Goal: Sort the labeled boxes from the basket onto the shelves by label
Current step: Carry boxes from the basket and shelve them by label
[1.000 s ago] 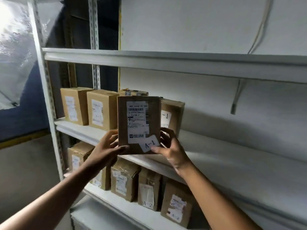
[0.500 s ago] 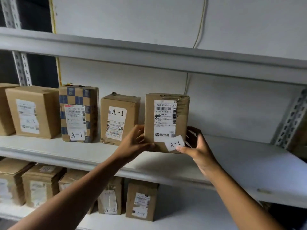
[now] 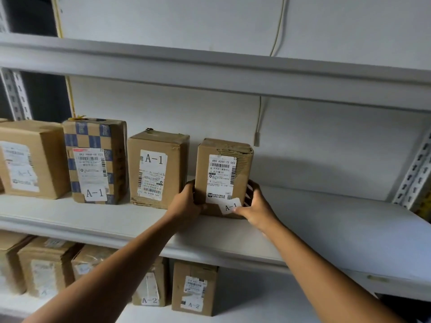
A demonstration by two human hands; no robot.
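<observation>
An upright cardboard box point(image 3: 222, 169) with a shipping label and a loose "A-1" tag stands on the middle shelf point(image 3: 326, 229), at the right end of a row of A-1 boxes. My left hand point(image 3: 186, 203) grips its lower left edge. My right hand point(image 3: 255, 206) grips its lower right corner, thumb on the tag. Its nearest neighbour is a plain A-1 box point(image 3: 157, 169), a small gap away. Further left stand a blue-checkered A-1 box point(image 3: 95, 159) and a larger box point(image 3: 30, 159). The basket is out of view.
The lower shelf holds several boxes, two marked A-2 point(image 3: 193, 287). An upper shelf point(image 3: 210, 73) overhangs the row. A thin cable point(image 3: 257, 127) hangs down the back wall. A perforated upright point(image 3: 417, 173) bounds the right end; bare shelf lies right of the held box.
The box has gone down and back until its bottom meets the middle shelf beside the A-1 row. Both hands stay on it, and my view has moved closer.
</observation>
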